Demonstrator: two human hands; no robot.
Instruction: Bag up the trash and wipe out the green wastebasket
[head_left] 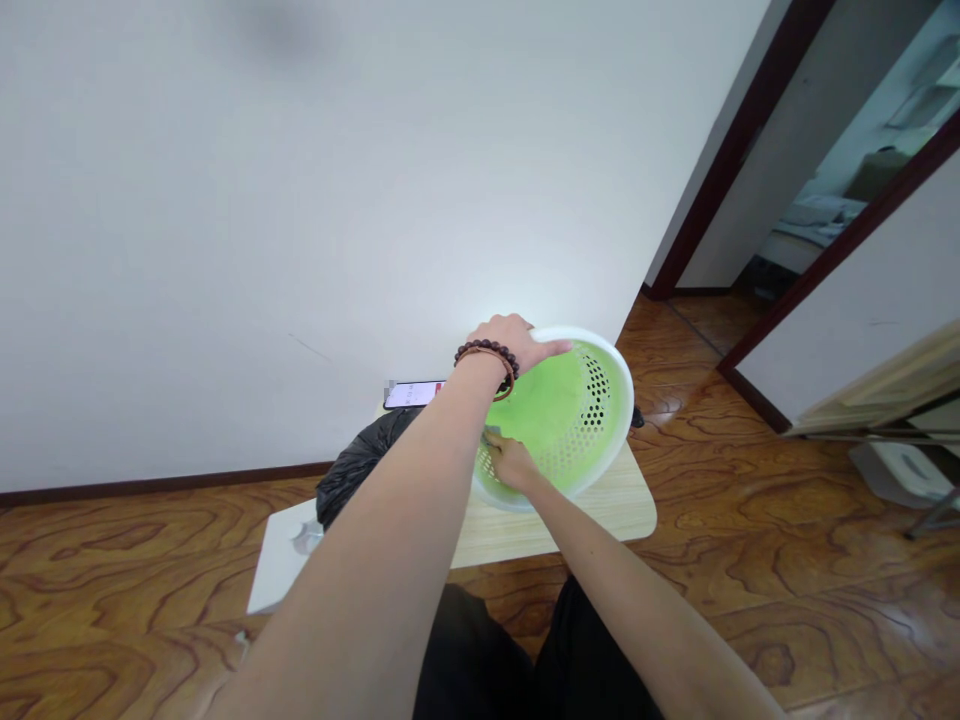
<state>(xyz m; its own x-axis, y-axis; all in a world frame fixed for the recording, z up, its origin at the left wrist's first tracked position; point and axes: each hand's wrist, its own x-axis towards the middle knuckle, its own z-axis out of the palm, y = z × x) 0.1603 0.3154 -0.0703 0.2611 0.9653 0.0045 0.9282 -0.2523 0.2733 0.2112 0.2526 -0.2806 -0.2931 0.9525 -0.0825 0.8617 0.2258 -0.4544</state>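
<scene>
A round plastic basket (pixel 627 400), light green inside with a white rim and perforated sides, is tilted so that its inside faces me. My left hand (pixel 517 342) grips the basket's far-left rim, its thumb reaching over the inner edge. Inside the basket at the lower left is my right hand (pixel 514 465), fingers closed against the perforated wall. A small pale grey piece (pixel 492 430), perhaps a cloth, shows at its fingertips. Part of the basket's left side is hidden by my hands and left forearm.
Beneath the basket is a small light-wood table (pixel 637 505) against the white wall. A phone (pixel 411 395) lies at its back, beside a black plastic bag (pixel 360 450). A white panel (pixel 274 560) sticks out at left. A doorway stands on the right; a white bin (pixel 896 470) is beyond.
</scene>
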